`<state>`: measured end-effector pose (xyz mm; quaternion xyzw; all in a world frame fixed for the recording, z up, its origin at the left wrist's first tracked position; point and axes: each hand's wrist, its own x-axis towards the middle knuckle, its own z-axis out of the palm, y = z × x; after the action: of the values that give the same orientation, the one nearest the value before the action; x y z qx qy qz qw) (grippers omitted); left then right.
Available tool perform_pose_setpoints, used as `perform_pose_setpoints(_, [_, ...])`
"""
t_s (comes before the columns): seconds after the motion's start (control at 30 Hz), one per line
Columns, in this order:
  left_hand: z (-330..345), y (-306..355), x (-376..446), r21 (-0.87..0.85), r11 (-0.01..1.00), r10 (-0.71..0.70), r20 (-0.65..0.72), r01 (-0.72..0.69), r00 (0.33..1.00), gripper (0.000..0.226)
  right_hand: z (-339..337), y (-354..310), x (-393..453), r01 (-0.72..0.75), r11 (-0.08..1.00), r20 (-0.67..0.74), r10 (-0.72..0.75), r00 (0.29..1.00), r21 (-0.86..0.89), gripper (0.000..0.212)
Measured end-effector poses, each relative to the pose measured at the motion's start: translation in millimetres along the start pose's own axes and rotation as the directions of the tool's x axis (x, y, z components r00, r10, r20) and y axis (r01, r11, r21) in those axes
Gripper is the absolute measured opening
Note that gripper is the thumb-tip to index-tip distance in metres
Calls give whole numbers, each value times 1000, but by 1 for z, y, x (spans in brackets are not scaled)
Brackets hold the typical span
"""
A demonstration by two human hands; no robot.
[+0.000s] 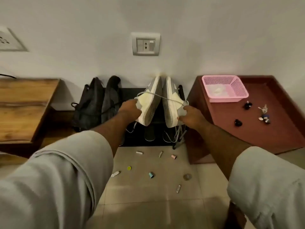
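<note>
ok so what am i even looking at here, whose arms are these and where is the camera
There is no machine here. A person wears one wide-angle camera on the head, so you look forward and down along their own arms in grey sleeves.

The left hand grips the left sneaker. The right hand grips the right sneaker. The soles face each other and the toes point towards the wall, above a black shoe rack.

A dark backpack stands left of the rack. Small bits lie on the floor tiles, such as a blue cap. On the right, a reddish table carries a pink basket and some trinkets. A wooden table stands on the left.
</note>
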<state>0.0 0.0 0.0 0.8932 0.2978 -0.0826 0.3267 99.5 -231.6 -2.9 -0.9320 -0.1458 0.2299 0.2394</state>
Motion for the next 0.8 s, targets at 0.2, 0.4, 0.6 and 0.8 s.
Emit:
perform_pose_setpoints(0.2, [20, 0, 45, -77, 971, -216, 123, 226, 969, 91, 13, 16, 42, -144, 954, 95, 123, 988, 262, 102])
perform_pose_setpoints(0.4, [19, 9, 33, -256, 931, -210, 211, 261, 955, 90, 20, 0, 31, 13, 853, 43, -41, 998, 521, 114])
perform_pose_setpoints(0.6, [3, 31, -80, -239, 971, 7, 88, 14, 996, 72, -5, -16, -64, 216, 947, -101, -197, 975, 238, 51])
perform_pose_setpoints(0.8, [-1, 14, -244, -165, 983, 114, 189, -83, 975, 74, 0, -19, -210, 400, 901, -54, -414, 909, -168, 20])
